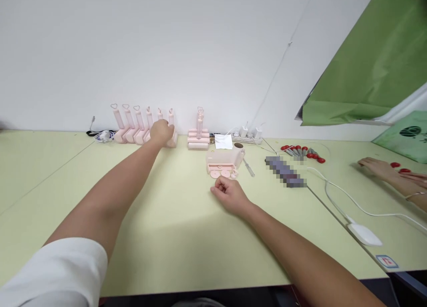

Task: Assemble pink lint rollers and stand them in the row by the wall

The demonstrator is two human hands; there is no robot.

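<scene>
My left hand (161, 133) reaches to the back row of pink lint rollers (139, 120), its fingers closed at the right-hand end; the hand covers what they hold. My right hand (230, 194) rests on the table with curled fingers, nothing visible in it. Just beyond it lie round pink discs (215, 174), a pink open case (220, 167) and a clear cover (222, 157). Further back, more pink rollers (199, 139) stand in a stack by the wall.
A screwdriver (248, 167), white paper (223, 141), power strip (247, 139) and blurred dark object (285, 171) lie to the right. Beyond are red-capped items (302, 151), a white charger (364, 234) with cable, and another person's hands (378, 168).
</scene>
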